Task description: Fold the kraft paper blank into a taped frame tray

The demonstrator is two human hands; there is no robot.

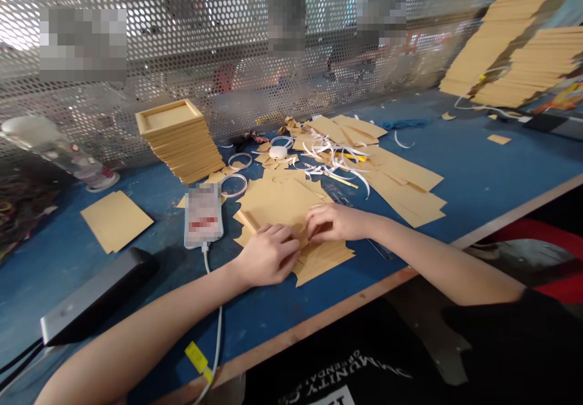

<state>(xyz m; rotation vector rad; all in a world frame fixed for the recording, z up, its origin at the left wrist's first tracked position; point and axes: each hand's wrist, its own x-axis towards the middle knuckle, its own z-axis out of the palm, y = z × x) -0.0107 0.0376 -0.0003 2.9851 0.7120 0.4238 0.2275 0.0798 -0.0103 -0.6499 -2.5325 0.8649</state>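
A brown kraft cardboard piece (285,201) lies in front of me on top of other flat cardboard sheets (325,259), its left edge folded up into a low rim. My left hand (268,254) is closed over the near left corner of the piece, fingers curled. At its near right edge my right hand (334,221) pinches the cardboard, thumb and fingertips together. The edge between the two hands is partly hidden by the fingers. Behind to the left rises a tall stack of shallow cardboard trays (184,144) with raised rims.
White paper strips (334,156), more cardboard sheets (405,180) and tape rings (234,185) lie beyond my hands. A phone (203,215) with a white cable and a dark power strip (100,296) are at left. Perforated metal (246,59) closes off the back; cardboard stacks (496,34) stand far right.
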